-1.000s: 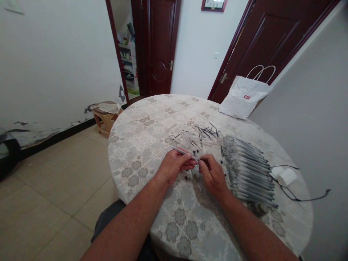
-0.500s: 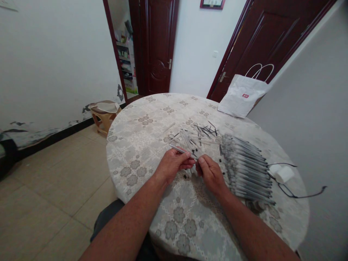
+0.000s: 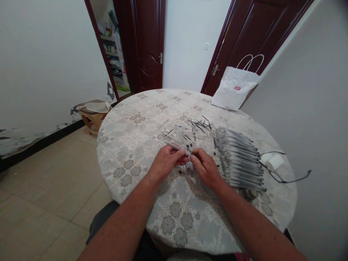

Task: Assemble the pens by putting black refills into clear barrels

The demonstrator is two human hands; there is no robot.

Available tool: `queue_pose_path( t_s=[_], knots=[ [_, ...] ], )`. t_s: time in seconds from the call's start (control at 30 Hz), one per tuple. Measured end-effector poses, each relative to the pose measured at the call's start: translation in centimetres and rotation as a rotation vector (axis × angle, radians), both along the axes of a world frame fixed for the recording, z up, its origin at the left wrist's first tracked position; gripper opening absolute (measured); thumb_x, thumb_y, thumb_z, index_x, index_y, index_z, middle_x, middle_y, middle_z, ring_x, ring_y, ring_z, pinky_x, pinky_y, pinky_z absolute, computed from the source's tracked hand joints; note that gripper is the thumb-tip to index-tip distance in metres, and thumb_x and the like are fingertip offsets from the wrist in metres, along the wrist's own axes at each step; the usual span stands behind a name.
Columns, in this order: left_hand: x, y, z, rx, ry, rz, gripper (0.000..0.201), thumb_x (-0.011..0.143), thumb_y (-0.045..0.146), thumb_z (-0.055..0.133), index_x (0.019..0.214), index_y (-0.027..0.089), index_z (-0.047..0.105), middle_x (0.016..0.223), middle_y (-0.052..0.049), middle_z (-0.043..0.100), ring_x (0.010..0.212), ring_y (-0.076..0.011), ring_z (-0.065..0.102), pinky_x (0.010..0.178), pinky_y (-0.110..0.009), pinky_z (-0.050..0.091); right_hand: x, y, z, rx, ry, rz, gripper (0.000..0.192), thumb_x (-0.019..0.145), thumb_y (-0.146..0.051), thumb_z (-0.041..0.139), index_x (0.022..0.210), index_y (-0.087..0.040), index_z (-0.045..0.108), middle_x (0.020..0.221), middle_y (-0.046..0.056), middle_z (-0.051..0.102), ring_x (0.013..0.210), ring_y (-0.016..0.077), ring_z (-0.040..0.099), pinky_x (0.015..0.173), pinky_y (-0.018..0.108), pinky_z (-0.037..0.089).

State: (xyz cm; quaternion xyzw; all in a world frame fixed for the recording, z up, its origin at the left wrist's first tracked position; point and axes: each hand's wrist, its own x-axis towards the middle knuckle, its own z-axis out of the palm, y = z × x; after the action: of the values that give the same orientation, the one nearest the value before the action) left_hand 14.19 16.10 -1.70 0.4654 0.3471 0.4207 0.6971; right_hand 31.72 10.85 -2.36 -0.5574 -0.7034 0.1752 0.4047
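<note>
We've got the thin clear plastic pen barrel (image 3: pixel 174 146) pinched in our left hand (image 3: pixel 166 164) over the round table (image 3: pixel 130 145), right hand (image 3: pixel 205 167) fingertips closed at its near end. Looks light, stiff, slippery, so grip mid-barrel.

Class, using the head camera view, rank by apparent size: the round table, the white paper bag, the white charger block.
1. round table
2. white paper bag, though it sits farthest from the camera
3. white charger block
</note>
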Motion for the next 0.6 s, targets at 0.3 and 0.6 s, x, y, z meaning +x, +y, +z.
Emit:
queue_pose_path(
  t_s=[0.3, 0.6],
  knots=[
    [-2.3, 1.2, -0.2, 0.498, 0.520, 0.005, 0.014, 0.086, 0.034, 0.068, 0.085, 0.021, 0.069, 0.072, -0.001, 0.067, 0.062, -0.0144, 0.060, 0.061, -0.025, 0.047, 1.9, 0.6, 0.4, 0.140, -0.091, -0.225, 0.023, 0.100, -0.035, 0.051, 0.107, -0.021, 0.067, 0.091, 0.006, 0.074, 0.083, 0.0210, 0.068, 0.078, 0.031, 0.048],
    [-0.7, -0.3, -1.3, 0.928, 1.100, -0.111, 0.029, 0.081, 0.020, 0.069, 0.109, 0.025, 0.072, 0.105, -0.010, 0.066, 0.098, -0.0273, 0.062, 0.082, -0.036, 0.048, 3.5, 0.9, 0.5, 0.189, -0.088, -0.363, 0.024, 0.099, -0.037, 0.051, 0.105, -0.021, 0.068, 0.086, 0.005, 0.073, 0.075, 0.0206, 0.066, 0.075, 0.031, 0.048]
  ],
)
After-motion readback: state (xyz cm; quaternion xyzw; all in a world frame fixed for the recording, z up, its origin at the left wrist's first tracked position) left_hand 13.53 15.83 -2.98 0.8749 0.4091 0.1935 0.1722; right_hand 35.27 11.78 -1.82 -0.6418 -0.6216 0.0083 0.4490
